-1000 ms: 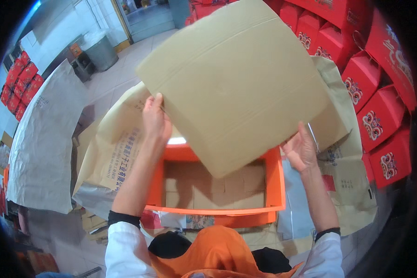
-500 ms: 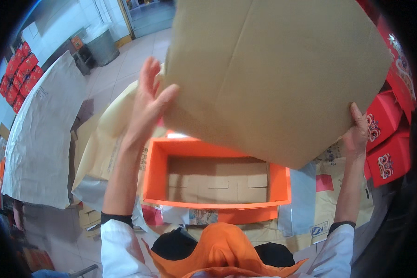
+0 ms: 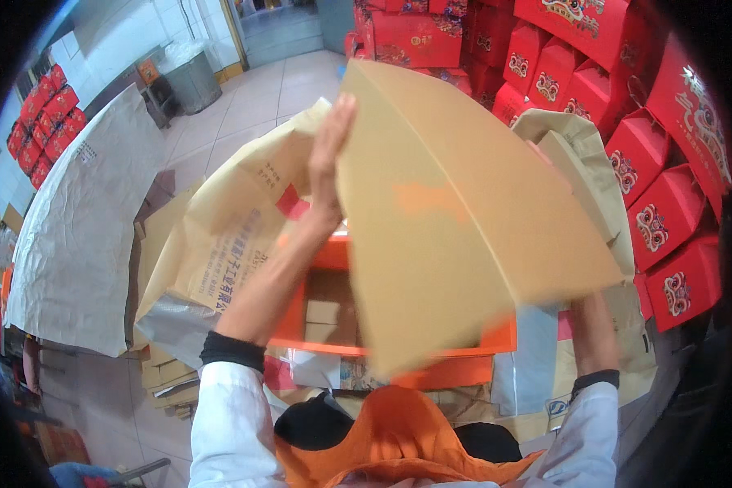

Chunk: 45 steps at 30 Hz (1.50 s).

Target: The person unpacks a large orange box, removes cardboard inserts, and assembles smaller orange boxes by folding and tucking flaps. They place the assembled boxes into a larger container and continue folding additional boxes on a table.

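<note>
Between my hands a brown cardboard sheet (image 3: 431, 228) is tilted, bent along a slanting crease and slightly blurred. My left hand (image 3: 330, 159) presses its far left edge with long, straight fingers. My right hand (image 3: 538, 153) is mostly hidden behind the sheet; only a bit shows past its right edge, and the forearm comes up under the lower right corner. Below the sheet stands an orange open box (image 3: 500, 332), partly covered, with brown cardboard (image 3: 329, 313) lying inside it.
Brown paper sacks (image 3: 228, 220) lie around the box. Stacked red gift boxes (image 3: 659, 220) with lion-face prints rise at the right and far side. A large whitish sheet (image 3: 85, 228) stands at left; a grey bin (image 3: 193, 81) is farther off. More red boxes (image 3: 49, 122) sit far left.
The cardboard sheet has come down and nearer, turned and bent along its crease, and covers much of the orange box. My left hand moved right; my right hand went behind the sheet.
</note>
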Available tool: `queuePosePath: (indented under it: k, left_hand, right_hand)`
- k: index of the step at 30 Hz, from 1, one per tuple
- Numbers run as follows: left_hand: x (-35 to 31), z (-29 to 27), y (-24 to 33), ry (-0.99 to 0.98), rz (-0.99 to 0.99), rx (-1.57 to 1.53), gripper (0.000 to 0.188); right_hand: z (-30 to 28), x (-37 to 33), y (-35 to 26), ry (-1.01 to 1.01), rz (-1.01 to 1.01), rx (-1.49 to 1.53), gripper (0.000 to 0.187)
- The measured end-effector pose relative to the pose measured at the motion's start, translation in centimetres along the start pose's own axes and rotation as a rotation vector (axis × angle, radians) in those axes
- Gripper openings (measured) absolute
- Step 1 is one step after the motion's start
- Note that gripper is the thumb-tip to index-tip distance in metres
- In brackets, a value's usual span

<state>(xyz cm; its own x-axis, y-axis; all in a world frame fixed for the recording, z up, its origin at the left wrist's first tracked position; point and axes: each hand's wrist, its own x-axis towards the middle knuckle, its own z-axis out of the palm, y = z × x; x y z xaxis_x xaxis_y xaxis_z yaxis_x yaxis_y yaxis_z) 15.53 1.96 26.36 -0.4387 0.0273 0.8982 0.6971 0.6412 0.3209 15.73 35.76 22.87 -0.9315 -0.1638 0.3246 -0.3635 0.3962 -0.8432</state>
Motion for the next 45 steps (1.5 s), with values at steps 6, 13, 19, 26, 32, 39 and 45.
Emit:
queuePosePath:
  k: [6, 13, 19, 26, 32, 39, 45]
  left_hand:
    - [-6.3, 1.8, 4.7, -0.585, 0.686, 0.192, 0.052]
    - [-4.5, -1.1, 10.0, -1.023, 0.461, -0.075, 0.065]
    - [-8.1, -3.0, 9.0, -0.534, 0.556, 0.373, 0.055]
    - [-10.8, -8.4, 14.5, -0.748, 0.294, 0.411, 0.042]
    - [-9.4, -8.8, 11.9, -0.906, 0.023, 0.280, 0.076]
    - [-11.6, -9.8, 9.9, -1.119, -0.006, 0.340, 0.087]
    - [-11.7, -9.2, 8.7, -1.142, -0.012, 0.291, 0.085]
  right_hand:
    - [-0.3, -8.3, 1.4, -0.135, 0.249, 0.059, 0.036]
    - [-1.8, -14.3, 1.3, -0.146, 0.413, 0.077, 0.037]
    - [-1.3, -15.4, 1.5, -0.180, 0.454, 0.069, 0.039]
    - [-0.4, -15.1, 1.5, -0.244, 0.481, 0.022, 0.040]
    - [0.6, -13.6, 1.8, -0.333, 0.483, -0.073, 0.042]
    - [3.2, -9.7, 3.3, -0.521, 0.437, -0.180, 0.044]
    - [1.5, -6.2, 2.5, -0.605, 0.564, -0.281, 0.046]
